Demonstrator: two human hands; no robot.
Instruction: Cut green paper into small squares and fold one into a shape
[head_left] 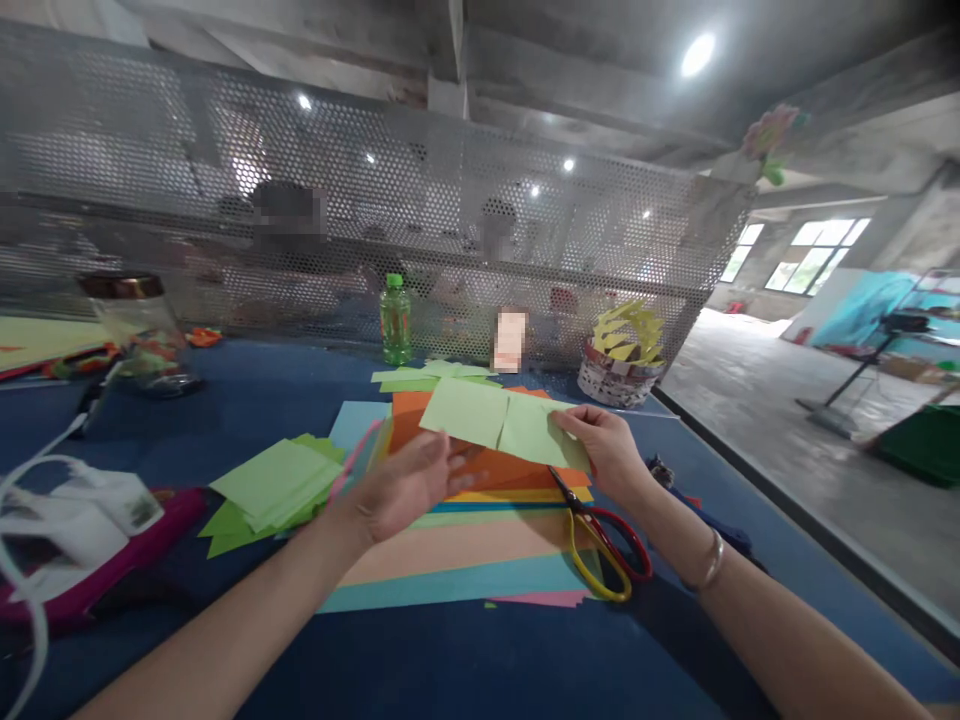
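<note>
My right hand (607,447) pinches the right end of a light green paper strip (469,413), with a cut or crease across its middle. To the left and just below the strip, my left hand (409,487) is open, its fingers stretched out and slightly blurred. Under both hands lies a stack of coloured paper (457,552), with an orange sheet near the top. Scissors (600,548) with one red and one yellow handle loop rest on the right of the stack. A pile of green paper squares (277,485) lies left of my left hand.
Behind the stack are more green paper pieces (435,374) and a green-capped bottle (395,322). A basket (621,375) holds yellow paper pieces at the right. A lidded jar (146,335) and white plugs with cables (82,515) stand left. A perforated metal screen (442,190) closes off the back.
</note>
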